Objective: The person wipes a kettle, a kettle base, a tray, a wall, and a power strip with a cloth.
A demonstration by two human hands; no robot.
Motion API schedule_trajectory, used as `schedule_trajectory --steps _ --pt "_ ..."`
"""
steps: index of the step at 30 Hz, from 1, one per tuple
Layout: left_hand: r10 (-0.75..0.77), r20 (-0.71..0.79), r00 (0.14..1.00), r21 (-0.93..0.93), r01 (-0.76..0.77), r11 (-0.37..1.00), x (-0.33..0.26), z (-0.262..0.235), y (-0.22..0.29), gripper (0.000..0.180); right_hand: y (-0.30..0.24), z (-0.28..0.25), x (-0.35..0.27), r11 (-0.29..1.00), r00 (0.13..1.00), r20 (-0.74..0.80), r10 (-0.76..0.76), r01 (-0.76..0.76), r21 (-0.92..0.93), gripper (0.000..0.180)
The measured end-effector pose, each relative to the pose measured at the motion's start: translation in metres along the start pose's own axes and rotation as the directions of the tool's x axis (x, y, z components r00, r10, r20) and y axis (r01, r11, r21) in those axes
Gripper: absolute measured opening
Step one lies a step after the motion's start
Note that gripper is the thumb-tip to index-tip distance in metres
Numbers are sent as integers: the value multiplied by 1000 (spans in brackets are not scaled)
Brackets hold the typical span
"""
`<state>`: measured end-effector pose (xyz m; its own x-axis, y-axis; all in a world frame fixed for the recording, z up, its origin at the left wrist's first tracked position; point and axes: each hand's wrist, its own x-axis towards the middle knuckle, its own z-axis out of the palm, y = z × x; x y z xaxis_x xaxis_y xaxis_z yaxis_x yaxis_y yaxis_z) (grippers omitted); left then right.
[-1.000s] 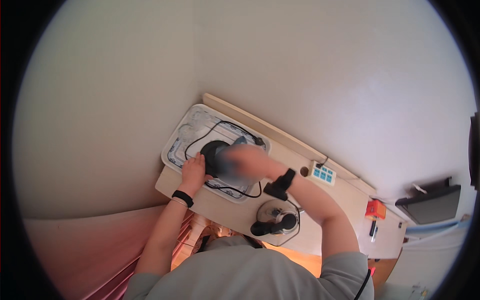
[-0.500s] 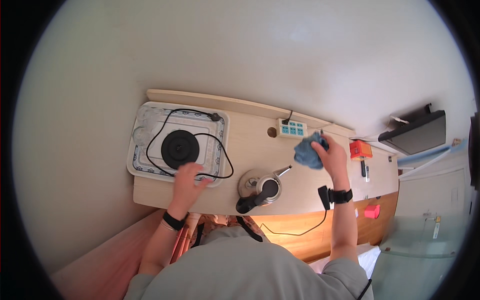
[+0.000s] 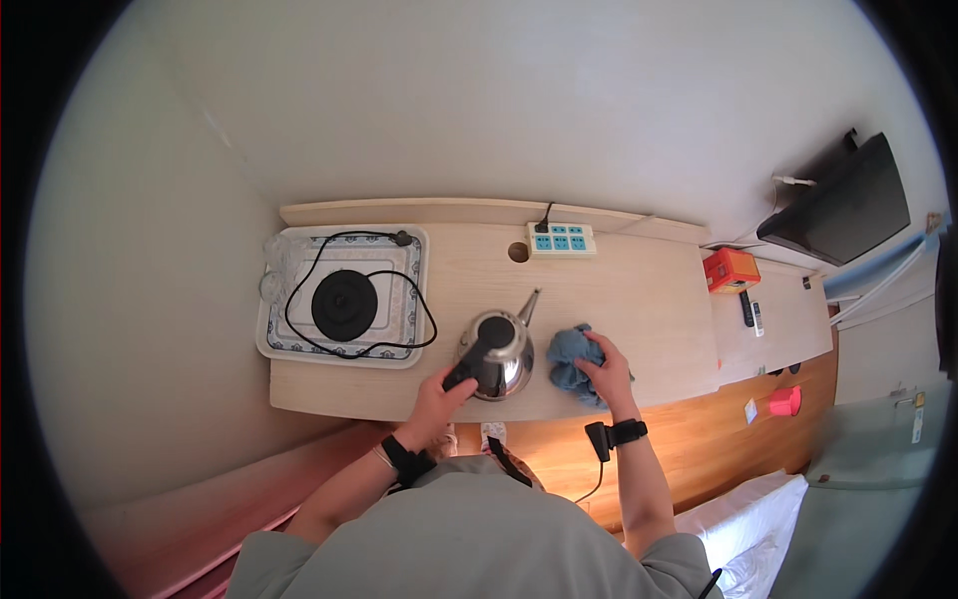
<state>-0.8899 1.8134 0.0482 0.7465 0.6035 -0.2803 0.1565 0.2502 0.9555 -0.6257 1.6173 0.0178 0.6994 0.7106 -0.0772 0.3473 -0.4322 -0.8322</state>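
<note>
Left fingers (image 3: 459,387) close round the handle (image 3: 476,359) of the steel kettle (image 3: 512,375), by the counter's (image 3: 649,299) six-o'clock edge; right fingers (image 3: 599,370) pinch the blue cloth (image 3: 570,349) at its three o'clock; a hard push could topple the kettle.

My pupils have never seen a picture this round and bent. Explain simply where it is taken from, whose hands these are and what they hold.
No robot here: a person wears a fisheye camera on the head, looking down, and its lens bends straight edges near the rim. The wearer's left hand grips the black handle of a metal kettle; the right hand holds a crumpled blue cloth beside it. On the pale table, to the left, a white patterned tray carries a round black base with a black cable. A power strip lies near the table's back edge.
</note>
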Motion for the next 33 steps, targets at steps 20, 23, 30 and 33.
schedule_trajectory --steps 20,23,30,33 --pt "219 -36 975 -538 -204 818 19 36 148 42 -129 26 -23 602 516 -331 -790 756 -258 58" --pt "211 -34 977 -584 -191 789 15 25 149 45 -133 2 -15 689 691 -381 -614 705 167 65" --pt "244 96 965 -661 -121 741 4 -1 127 49 -149 -16 10 490 906 -277 -319 408 771 44" --pt "358 134 924 -667 -183 722 3 -8 125 44 -155 -21 -5 476 902 -312 -297 423 771 42"
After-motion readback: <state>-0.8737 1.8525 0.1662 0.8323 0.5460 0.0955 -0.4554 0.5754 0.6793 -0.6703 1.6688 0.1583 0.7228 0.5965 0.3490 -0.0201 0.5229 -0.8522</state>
